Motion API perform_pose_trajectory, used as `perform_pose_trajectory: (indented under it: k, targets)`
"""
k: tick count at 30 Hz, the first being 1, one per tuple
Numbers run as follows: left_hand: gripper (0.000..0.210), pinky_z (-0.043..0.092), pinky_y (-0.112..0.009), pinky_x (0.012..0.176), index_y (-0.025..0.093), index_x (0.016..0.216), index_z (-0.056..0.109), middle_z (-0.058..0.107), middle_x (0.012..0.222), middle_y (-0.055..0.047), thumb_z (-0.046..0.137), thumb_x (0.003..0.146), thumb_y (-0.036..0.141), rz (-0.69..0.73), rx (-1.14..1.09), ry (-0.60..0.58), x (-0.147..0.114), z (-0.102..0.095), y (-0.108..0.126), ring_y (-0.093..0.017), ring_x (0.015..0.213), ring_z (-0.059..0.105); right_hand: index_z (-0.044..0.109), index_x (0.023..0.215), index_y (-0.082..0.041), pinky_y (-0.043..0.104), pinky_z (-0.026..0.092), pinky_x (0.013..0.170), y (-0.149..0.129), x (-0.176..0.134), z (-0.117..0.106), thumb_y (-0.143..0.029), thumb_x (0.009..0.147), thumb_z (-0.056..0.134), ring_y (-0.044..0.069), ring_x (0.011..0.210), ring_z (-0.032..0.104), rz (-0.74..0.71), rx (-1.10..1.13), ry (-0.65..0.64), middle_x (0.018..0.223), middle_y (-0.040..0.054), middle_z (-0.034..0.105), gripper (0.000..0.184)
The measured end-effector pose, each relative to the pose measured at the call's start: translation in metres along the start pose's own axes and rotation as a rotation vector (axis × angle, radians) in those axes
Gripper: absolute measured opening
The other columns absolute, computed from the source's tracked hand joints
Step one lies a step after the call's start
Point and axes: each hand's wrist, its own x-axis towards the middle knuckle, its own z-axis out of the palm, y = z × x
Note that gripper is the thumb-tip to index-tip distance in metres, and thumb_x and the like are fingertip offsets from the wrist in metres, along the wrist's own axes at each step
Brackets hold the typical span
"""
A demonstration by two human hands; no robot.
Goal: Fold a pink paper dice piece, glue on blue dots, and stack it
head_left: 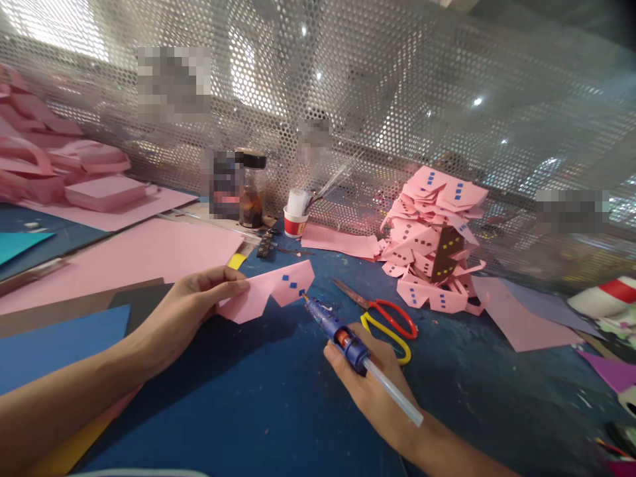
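Note:
Pinched in my left hand (201, 301) is a notched pink paper cutout (263, 289), held up above the blue tabletop. Three small blue squares (293, 285) sit on its right half. My right hand (365, 371) is wrapped round a blue glue gun (330, 324), with a clear glue stick (395, 391) poking out of its back. The nozzle tip is at the lowest blue square; whether it touches cannot be made out. Just beyond the right hand lie scissors (390, 318) with one red and one yellow handle loop.
A tall heap of pink cutouts with small squares (422, 245) stands at the back right. Pink sheets (134, 255) and a blue sheet (64, 344) lie left. A paper cup (295, 222), a lidded jar (252, 195) and pink strips (340, 240) line the perforated metal screen (358, 86).

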Motion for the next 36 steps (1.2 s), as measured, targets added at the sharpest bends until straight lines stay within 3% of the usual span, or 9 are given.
perform_pose_trajectory:
  k: [36]
  targets:
    - [0.031, 0.037, -0.021, 0.056, 0.020, 0.082, 0.066, 0.057, 0.073, 0.003, 0.074, 0.079, 0.050, -0.002, 0.044, -0.025, 0.0000, -0.0021, -0.0011, -0.012, 0.064, 0.048, 0.054, 0.082, -0.021, 0.023, 0.037, 0.055, -0.0008, 0.0008, -0.0009, -0.035, 0.095, 0.059, 0.010, 0.057, 0.050, -0.012, 0.003, -0.007, 0.067, -0.0044, 0.055, 0.019]
